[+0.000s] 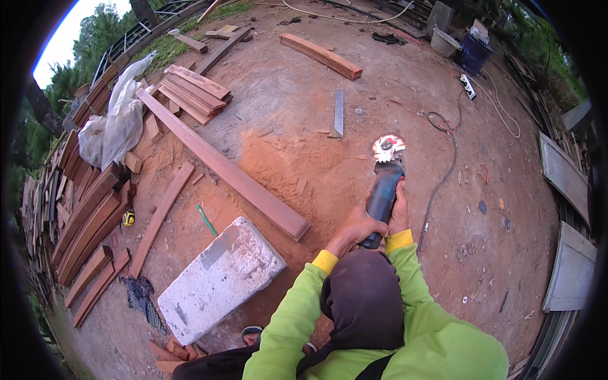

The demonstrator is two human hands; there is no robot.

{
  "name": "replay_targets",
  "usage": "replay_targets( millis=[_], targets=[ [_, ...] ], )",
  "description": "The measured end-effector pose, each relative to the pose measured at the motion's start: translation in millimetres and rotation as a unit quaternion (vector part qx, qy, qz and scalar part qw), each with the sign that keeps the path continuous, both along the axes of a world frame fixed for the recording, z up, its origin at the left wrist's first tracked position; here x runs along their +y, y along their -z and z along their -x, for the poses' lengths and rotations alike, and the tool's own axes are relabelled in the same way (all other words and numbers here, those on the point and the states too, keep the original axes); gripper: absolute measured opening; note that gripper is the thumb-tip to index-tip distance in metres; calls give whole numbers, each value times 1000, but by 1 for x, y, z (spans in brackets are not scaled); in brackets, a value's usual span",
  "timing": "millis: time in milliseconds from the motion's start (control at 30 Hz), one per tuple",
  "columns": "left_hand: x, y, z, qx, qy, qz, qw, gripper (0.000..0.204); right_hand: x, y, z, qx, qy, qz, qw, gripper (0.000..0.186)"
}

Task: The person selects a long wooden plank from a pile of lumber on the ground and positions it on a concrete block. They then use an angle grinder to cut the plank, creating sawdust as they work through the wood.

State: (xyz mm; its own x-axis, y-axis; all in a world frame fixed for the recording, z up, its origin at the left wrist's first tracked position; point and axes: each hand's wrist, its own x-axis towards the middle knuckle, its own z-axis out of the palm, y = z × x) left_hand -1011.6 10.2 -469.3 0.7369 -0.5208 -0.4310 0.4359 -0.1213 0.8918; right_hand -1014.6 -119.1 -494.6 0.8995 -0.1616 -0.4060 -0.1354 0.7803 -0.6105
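Note:
My left hand (361, 223) is closed round the rear body of a dark blue angle grinder (384, 196). My right hand (399, 210) grips the same grinder along its right side. A toothed round disc (385, 149), white and red, sits at the grinder's far end, over the reddish ground. Left of the hands, a long reddish-brown timber beam (221, 168) slants from far left toward the middle. Its near end lies beyond a pale, rough rectangular block (218, 278). A thin green stick-like thing (206, 220) lies by that block. Beyond the disc lies a flat grey metal strip (339, 111).
Stacked timber (95, 215) and a whitish plastic sheet (117, 120) line the left. A yellow tape measure (128, 218) lies beside them. A dark cable (448, 168) loops on the right, near grey panels (567, 171). Another timber (320, 56) and a dark blue bucket (474, 54) stand farther off.

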Motion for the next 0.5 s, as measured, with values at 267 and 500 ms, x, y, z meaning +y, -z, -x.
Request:
replay_targets(
  millis=[267,500],
  targets=[
    [0,4,3,12,-8,-4,1000,60,3,4,2,2,20,-2,1000,59],
    [-6,3,5,1,-3,-6,1000,59,-1,8,4,17,37,10,999,59]
  ],
)
